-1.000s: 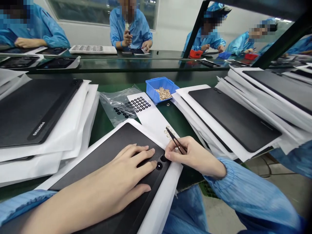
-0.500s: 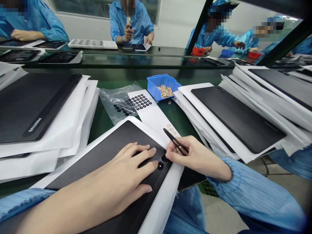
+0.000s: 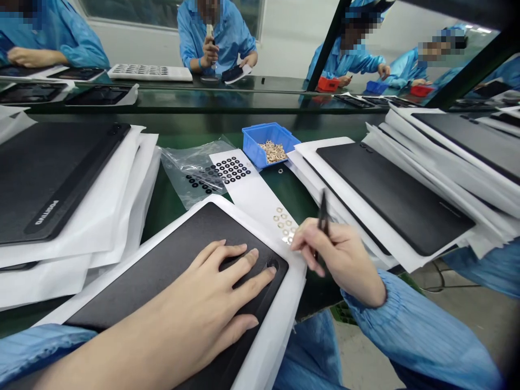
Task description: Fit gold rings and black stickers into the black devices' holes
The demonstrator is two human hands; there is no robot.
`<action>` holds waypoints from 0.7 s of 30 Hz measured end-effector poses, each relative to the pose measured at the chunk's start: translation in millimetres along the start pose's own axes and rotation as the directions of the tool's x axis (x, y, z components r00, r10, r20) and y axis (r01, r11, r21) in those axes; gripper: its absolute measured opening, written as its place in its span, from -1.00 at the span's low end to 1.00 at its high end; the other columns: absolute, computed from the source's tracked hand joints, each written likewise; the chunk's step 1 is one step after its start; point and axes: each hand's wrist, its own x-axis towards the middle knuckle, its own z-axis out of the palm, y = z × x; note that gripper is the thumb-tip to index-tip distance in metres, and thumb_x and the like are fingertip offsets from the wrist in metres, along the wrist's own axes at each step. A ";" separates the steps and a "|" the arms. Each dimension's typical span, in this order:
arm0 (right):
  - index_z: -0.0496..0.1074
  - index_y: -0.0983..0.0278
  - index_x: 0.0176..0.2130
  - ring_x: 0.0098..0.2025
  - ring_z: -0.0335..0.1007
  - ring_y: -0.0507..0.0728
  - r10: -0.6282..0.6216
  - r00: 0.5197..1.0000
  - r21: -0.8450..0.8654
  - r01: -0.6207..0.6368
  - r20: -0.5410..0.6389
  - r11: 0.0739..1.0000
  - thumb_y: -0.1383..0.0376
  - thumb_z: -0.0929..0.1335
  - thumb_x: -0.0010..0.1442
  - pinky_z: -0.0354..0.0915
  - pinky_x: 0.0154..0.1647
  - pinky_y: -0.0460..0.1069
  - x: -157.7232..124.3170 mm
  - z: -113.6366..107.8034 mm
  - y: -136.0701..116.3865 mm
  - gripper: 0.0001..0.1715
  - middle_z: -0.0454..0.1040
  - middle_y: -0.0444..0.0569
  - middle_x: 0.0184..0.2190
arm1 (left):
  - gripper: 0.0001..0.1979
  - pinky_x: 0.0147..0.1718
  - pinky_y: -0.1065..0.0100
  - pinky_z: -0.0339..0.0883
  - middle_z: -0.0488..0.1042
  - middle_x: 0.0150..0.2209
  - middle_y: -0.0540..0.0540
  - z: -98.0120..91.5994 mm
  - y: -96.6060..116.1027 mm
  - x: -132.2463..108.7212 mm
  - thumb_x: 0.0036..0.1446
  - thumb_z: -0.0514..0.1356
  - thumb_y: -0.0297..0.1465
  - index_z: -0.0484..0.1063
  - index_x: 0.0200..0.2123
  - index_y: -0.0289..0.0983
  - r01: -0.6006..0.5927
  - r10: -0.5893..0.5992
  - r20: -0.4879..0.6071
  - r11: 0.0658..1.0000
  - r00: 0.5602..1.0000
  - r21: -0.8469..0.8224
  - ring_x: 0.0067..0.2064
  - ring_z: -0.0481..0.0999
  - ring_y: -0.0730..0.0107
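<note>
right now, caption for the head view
Left hand on matte black tablet beside round black ring; right hand holds black tweezers near white strip of small gold rings

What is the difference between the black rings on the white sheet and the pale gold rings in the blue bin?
The black rings are dark, while the pale gold rings are light in colour. The black rings sit in neat rows on the white sheet, but the pale gold rings lie in a loose heap in the blue plastic bin. Both are small and ring-shaped, with a hole in the middle.
</note>
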 end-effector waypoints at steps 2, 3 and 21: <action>0.42 0.31 -0.55 -0.59 0.28 -0.01 -0.047 0.995 0.111 0.057 -0.092 0.992 0.03 0.18 0.31 0.22 -0.59 -0.09 -0.4 1.1 1.0 -0.42 0.35 -0.08 -0.59 | -0.61 0.03 0.04 0.15 0.39 0.10 -0.07 1.6 1.0 1.6 0.30 0.01 -0.22 0.27 0.16 -0.14 0.005 -0.005 -0.002 1.000 1.000 0.002 0.08 0.34 0.06; 0.40 0.31 -0.56 -0.59 0.30 -0.01 -0.057 0.993 0.134 0.071 -0.104 0.988 0.03 0.16 0.32 0.24 -0.59 -0.09 -0.3 1.9 0.7 -0.39 0.34 -0.08 -0.59 | -0.61 0.02 0.03 0.15 0.40 0.10 -0.07 1.8 1.4 2.2 0.30 0.02 -0.22 0.29 0.15 -0.15 0.008 -0.008 -0.004 1.000 1.000 0.006 0.07 0.36 0.05; 0.38 0.27 -0.36 -0.45 0.44 0.06 -0.173 0.982 0.145 0.161 0.074 0.976 0.17 0.37 0.19 0.44 -0.41 -0.01 3.3 9.2 4.7 -0.79 0.37 -0.06 -0.40 | -0.59 0.00 0.05 0.19 0.41 0.07 -0.11 -1.5 1.3 3.8 0.26 0.07 -0.22 0.29 0.14 -0.18 0.008 -0.008 -0.003 1.000 1.000 0.009 0.05 0.36 0.03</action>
